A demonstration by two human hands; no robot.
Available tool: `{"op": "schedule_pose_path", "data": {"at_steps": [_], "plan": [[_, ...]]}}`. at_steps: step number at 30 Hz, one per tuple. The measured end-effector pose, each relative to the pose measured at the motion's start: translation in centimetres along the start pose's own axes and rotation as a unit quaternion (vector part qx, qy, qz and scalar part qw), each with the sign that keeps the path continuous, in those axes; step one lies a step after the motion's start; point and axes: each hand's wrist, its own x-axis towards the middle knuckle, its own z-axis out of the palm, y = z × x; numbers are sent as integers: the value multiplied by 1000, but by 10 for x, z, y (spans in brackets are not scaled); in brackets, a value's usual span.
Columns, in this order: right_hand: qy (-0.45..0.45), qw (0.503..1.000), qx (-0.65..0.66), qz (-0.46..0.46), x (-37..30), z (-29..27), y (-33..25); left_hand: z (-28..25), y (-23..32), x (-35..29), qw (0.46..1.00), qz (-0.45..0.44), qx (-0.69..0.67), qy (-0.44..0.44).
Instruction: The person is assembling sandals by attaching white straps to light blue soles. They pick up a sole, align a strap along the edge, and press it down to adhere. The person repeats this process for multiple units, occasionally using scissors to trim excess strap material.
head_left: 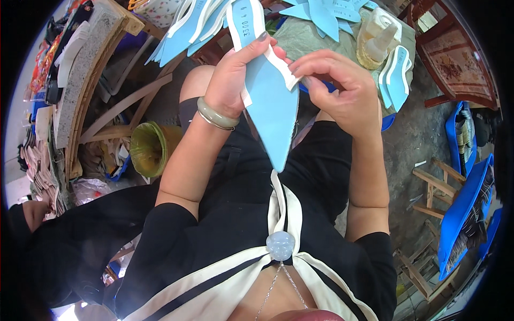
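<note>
A light-blue pointed insole (272,120) lies in front of me with its tip toward my body. White strips run along both of its edges. My left hand (235,77) is closed around its middle, thumb on top and fingers beneath. At the insole's right edge, my right hand (345,91) is closed in a pinch by the lower end of the white strip (285,72). Farther off at the left are several insoles (184,29) with white edging. More insoles, plain blue (326,15), lie fanned out on the cloth-covered table (348,51).
A translucent bottle (381,43) and edged insoles (396,80) stand and lie on the table's right side. A lined bin (151,152) sits left of my legs, beside a wooden workbench (99,64). At the right are a chair (455,59), a wooden stool (436,184) and blue trays (455,227).
</note>
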Motion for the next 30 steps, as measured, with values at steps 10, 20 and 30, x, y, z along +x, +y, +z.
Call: {"op": "schedule_pose_path", "data": {"at_steps": [10, 20, 30], "plan": [[-35, 986, -103, -130, -10, -6, 0, 8, -2, -9, 999, -47, -19, -8], [129, 991, -15, 39, -31, 24, 6, 12, -10, -8, 999, -1, 39, -17], [92, 981, 117, 128, -30, 20, 6, 11, -2, -8, 995, 24, 100, -8]]}}
